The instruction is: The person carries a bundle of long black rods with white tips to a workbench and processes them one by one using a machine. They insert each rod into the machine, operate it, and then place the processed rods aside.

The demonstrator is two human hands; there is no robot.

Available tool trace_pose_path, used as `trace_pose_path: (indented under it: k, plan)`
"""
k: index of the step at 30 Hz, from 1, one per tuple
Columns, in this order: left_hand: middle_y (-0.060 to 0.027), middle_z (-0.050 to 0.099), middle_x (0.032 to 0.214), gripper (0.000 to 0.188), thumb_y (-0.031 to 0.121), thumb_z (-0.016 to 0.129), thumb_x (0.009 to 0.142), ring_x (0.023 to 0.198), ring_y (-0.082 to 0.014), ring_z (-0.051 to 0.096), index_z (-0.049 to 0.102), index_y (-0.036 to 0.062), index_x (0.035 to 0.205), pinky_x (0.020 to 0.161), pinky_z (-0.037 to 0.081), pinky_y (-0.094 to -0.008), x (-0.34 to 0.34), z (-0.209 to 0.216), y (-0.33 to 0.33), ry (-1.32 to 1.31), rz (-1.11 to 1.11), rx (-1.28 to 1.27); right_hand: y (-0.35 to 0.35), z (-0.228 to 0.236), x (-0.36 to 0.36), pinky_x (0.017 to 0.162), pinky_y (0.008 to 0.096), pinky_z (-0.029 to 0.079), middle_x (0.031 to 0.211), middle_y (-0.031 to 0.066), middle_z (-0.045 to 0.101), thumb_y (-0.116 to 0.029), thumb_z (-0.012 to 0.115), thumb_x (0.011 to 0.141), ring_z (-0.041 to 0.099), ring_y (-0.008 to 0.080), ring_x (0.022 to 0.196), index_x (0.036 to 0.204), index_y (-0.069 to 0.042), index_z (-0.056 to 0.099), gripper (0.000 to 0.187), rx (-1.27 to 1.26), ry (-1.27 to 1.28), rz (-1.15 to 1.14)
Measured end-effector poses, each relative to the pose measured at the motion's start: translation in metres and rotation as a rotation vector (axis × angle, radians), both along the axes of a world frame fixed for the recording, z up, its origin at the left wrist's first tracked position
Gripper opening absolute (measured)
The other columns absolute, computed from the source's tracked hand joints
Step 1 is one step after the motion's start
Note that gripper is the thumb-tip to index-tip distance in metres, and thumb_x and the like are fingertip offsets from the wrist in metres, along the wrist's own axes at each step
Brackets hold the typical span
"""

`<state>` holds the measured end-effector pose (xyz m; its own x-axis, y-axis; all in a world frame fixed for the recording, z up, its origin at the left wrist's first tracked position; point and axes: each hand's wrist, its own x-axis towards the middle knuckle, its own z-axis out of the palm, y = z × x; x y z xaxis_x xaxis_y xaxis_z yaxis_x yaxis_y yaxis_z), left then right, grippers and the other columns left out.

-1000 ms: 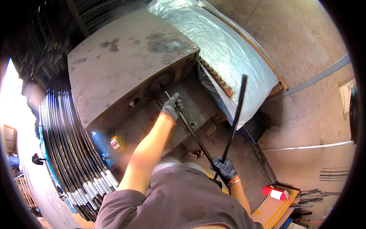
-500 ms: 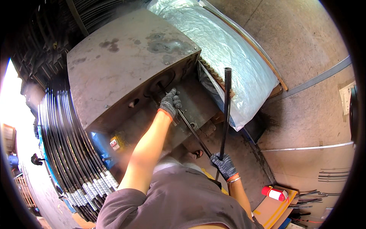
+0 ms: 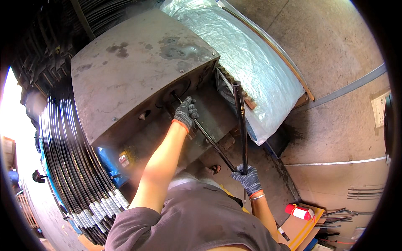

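Note:
My left hand (image 3: 184, 112), in a grey knitted glove with an orange cuff, is closed around a thin black rod (image 3: 215, 145). The rod's far end reaches a round opening (image 3: 172, 94) in the front of a grey metal box-shaped machine (image 3: 138, 62). Lower right, my right hand (image 3: 248, 180), gloved alike, is closed at the rod's near end and around a thicker black tube (image 3: 240, 121). That tube stands steeply, its hollow end up. Beside my right forearm shows a dark rod end with a white band (image 3: 281, 231); what it belongs to is hidden.
Bundled black rods with white-wrapped ends (image 3: 75, 167) lie left of the machine. A stack under silvery plastic sheeting (image 3: 247, 71) stands behind right. At lower right, a red fire extinguisher (image 3: 299, 212) lies on cardboard (image 3: 307, 232). A small yellow box (image 3: 125, 159) is below the machine.
The thicker tube's upper end has tipped left and slightly lower. The white-banded rod end has come into sight by my right forearm. My left hand keeps its grip near the opening.

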<state>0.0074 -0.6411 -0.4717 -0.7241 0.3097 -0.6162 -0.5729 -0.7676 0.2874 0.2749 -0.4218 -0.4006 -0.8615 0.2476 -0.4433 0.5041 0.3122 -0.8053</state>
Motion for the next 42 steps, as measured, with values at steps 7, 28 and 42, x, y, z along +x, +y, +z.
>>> trace_pose_path:
  k: [7, 28, 42]
  plan:
    - [0.006, 0.03, 0.047, 0.026, 0.032, 0.053, 0.089, 0.037, -0.0078, 0.026, 0.051, 0.0078, 0.079, 0.035, 0.025, -0.0251, -0.003, -0.002, -0.002, -0.02, 0.023, -0.007, 0.005, 0.0, 0.0, 0.057, 0.0254, 0.043, 0.067, 0.0009, 0.058, -0.012, 0.07, 0.073, 0.051, 0.0077, 0.061, 0.076, -0.001, 0.059, 0.016, -0.115, -0.049, 0.021]
    - [-0.0093, 0.059, 0.105, 0.049, 0.033, 0.06, 0.083, 0.096, -0.0233, 0.059, 0.045, 0.0038, 0.12, 0.087, 0.048, -0.0387, 0.094, 0.099, 0.007, 0.588, -0.114, 0.112, 0.023, -0.053, 0.0, 0.07, 0.0292, 0.047, 0.082, 0.011, 0.065, -0.039, 0.049, 0.089, 0.058, 0.0169, 0.071, 0.092, 0.002, 0.06, 0.042, -0.211, -0.354, 0.712]
    - [0.0012, 0.044, 0.065, 0.032, 0.029, 0.063, 0.082, 0.06, -0.0125, 0.047, 0.053, 0.005, 0.101, 0.064, 0.047, -0.0338, 0.12, 0.117, 0.009, 0.562, -0.162, 0.067, 0.009, -0.041, 0.017, 0.073, 0.0283, 0.047, 0.083, 0.0082, 0.065, -0.041, 0.052, 0.087, 0.06, 0.014, 0.077, 0.103, -0.001, 0.057, 0.044, -0.36, -0.365, 0.624]
